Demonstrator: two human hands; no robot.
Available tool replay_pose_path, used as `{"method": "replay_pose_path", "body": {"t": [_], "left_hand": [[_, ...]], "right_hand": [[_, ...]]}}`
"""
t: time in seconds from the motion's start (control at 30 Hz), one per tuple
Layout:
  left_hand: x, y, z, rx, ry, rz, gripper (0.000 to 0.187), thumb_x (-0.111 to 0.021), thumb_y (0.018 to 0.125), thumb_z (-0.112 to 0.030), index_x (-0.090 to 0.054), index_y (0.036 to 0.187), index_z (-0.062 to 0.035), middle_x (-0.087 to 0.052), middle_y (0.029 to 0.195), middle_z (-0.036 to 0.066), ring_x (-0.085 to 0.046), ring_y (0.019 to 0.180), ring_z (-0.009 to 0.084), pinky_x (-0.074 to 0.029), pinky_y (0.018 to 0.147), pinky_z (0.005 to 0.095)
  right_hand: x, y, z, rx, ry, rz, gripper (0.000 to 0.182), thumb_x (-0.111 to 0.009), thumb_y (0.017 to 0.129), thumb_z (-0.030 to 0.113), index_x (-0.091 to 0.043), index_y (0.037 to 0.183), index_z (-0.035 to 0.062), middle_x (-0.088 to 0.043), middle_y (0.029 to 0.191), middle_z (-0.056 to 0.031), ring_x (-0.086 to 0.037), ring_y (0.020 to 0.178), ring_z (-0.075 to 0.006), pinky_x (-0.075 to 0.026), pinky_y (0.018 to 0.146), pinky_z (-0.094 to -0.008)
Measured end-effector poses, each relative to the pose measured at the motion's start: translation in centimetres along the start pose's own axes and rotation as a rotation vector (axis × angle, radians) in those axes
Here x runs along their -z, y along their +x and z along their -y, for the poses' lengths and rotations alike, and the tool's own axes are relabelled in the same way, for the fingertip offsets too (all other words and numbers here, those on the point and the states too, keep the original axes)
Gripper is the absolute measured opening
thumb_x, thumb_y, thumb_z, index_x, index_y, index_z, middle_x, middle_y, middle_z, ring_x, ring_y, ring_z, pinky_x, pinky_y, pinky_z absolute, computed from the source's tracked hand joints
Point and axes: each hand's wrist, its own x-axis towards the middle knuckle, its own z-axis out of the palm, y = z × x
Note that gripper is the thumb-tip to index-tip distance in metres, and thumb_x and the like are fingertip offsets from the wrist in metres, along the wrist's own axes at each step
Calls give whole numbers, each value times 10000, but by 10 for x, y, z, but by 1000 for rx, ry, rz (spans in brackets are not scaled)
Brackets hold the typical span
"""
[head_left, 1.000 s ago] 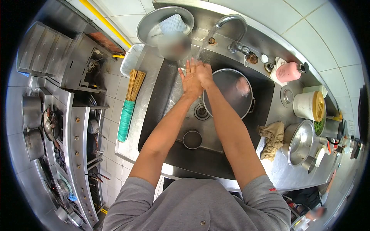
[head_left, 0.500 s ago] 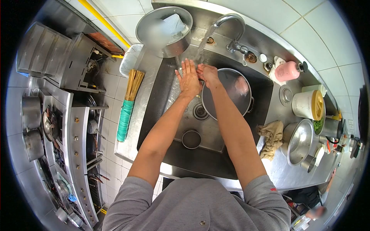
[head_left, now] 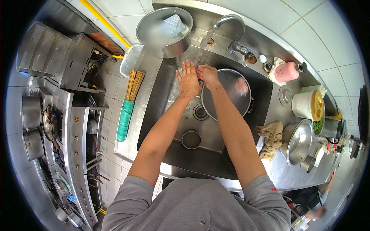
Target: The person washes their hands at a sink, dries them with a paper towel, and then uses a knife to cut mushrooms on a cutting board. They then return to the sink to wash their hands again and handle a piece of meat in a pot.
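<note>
Over the sink [head_left: 154, 115], my left hand [head_left: 189, 81] is open, palm down, its fingers stretched towards the tap. Beside it my right hand [head_left: 209, 75] is loosely cupped with nothing visible in it, its fingertips near the left hand's fingers. Water [head_left: 201, 50] runs from the curved tap [head_left: 235, 19] down to the right hand's fingers. A large round pot [head_left: 227, 98] stands in the sink under my right wrist, holding dark liquid with a pale pinkish patch. Nearer me sits a small round metal cup [head_left: 191, 139], close to the drain [head_left: 200, 111].
A metal pot with a cloth [head_left: 165, 46] stands at the back left. A green-wrapped bamboo brush [head_left: 127, 115] lies on the left edge. To the right are a pink soap bottle [head_left: 287, 72], a brown rag [head_left: 271, 138], a colander [head_left: 298, 142] and a yellow-lidded tub [head_left: 306, 104].
My right hand has turned slightly and its fingers have loosened a little. My left hand has barely moved. Water still runs.
</note>
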Motion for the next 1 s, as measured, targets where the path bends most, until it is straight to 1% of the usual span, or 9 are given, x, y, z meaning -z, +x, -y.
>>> {"method": "replay_pose_path", "body": {"t": [0.03,0.13,0.17,0.23,0.27,0.37,0.53,0.7,1.0], "left_hand": [[-1,-2,0,-40,12,-82,679,-629,819,-84,-386,1441,39,-372,1502,249,-328,1426,385,-268,1125,593],[-25,17,14,157,-716,-146,225,-530,950,-139,-617,1094,10,-651,1049,163,-640,963,319,-495,835,451],[-31,24,18,311,-1021,-162,175,-498,976,-168,-586,983,-16,-602,924,116,-583,832,277,-462,743,415],[-21,32,14,630,-1627,-185,325,-436,1030,-226,-523,760,-67,-503,675,24,-470,570,194,-397,558,341],[-16,35,12,711,-1745,-100,358,-396,1041,-254,-401,707,-124,-387,653,0,-355,562,154,-323,527,304],[-19,46,21,790,-1989,-23,318,-419,1018,-213,-421,712,-126,-399,626,8,-394,552,145,-322,500,297],[-12,58,17,806,-2167,131,293,-372,1017,-188,-401,733,-125,-343,600,4,-346,520,150,-304,459,298],[-25,64,20,801,-2273,243,290,-354,999,-163,-386,714,-120,-341,599,-4,-305,470,129,-235,379,274],[-9,69,-17,946,-1915,175,262,-397,957,-118,-485,710,-113,-513,603,21,-423,404,116,-331,344,242]], "right_hand": [[0,0,0,-5,0,3,177,-532,950,39,-650,1042,-56,-670,980,-147,-668,852,-225,-588,701,-333],[2,-6,6,2,31,-9,160,-559,942,50,-658,1036,-35,-675,972,-125,-668,824,-202,-579,678,-325],[2,-6,6,8,10,-9,159,-561,939,50,-660,1035,-29,-677,973,-117,-669,822,-197,-577,675,-325],[5,-4,4,22,-32,-11,159,-564,933,50,-665,1034,-19,-681,974,-101,-669,818,-188,-572,670,-324],[6,-3,3,22,-30,-13,162,-559,931,49,-667,1034,-15,-684,967,-101,-671,815,-187,-569,661,-324],[4,-5,4,23,-21,-10,166,-555,925,50,-673,1026,-9,-690,949,-98,-672,807,-180,-560,644,-319],[3,-5,6,60,6,5,177,-540,941,74,-676,1024,-4,-688,921,-79,-648,765,-153,-527,657,-293],[3,3,3,70,4,-10,174,-535,948,80,-672,1012,-7,-672,851,-67,-617,678,-134,-493,584,-280],[-10,-4,7,34,57,-37,207,-525,978,135,-669,1007,-11,-674,861,-79,-627,703,-155,-501,622,-279]]}}
